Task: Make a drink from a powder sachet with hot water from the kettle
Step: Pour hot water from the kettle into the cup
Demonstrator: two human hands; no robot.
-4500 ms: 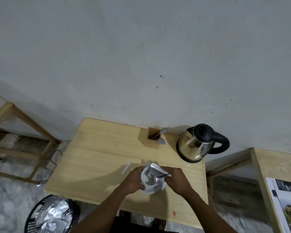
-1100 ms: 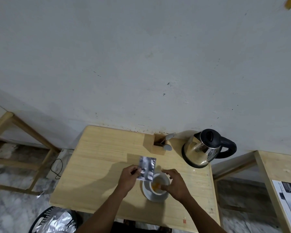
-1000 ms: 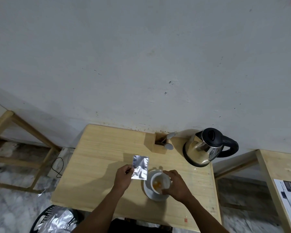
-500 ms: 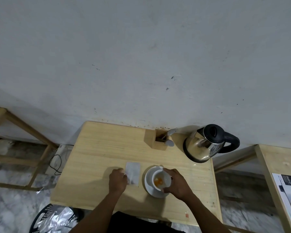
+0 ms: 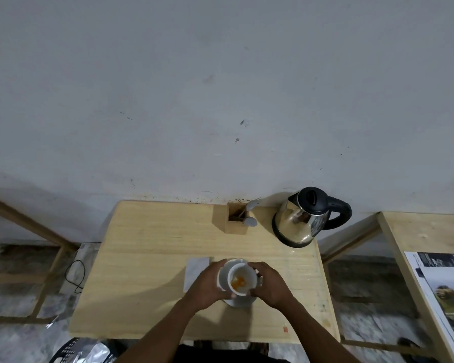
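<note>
A white cup [image 5: 242, 282] with orange powder in its bottom stands on a white saucer [image 5: 237, 302] near the front of the wooden table [image 5: 152, 247]. My left hand [image 5: 207, 286] wraps the cup's left side and my right hand [image 5: 268, 284] wraps its right side. The silver sachet [image 5: 194, 269] lies flat on the table just left of the cup, partly under my left hand. A steel kettle [image 5: 303, 221] with a black lid and handle stands at the table's back right corner.
A wooden holder [image 5: 236, 218] with spoons stands against the wall left of the kettle. A black bin [image 5: 84, 353] with a silver liner sits below the table's front left. A second table [image 5: 430, 260] with a printed sheet is at the right.
My left hand laid the sachet flat on the table left of the cup, let it go and moved onto the cup. The right hand stayed on the cup.
</note>
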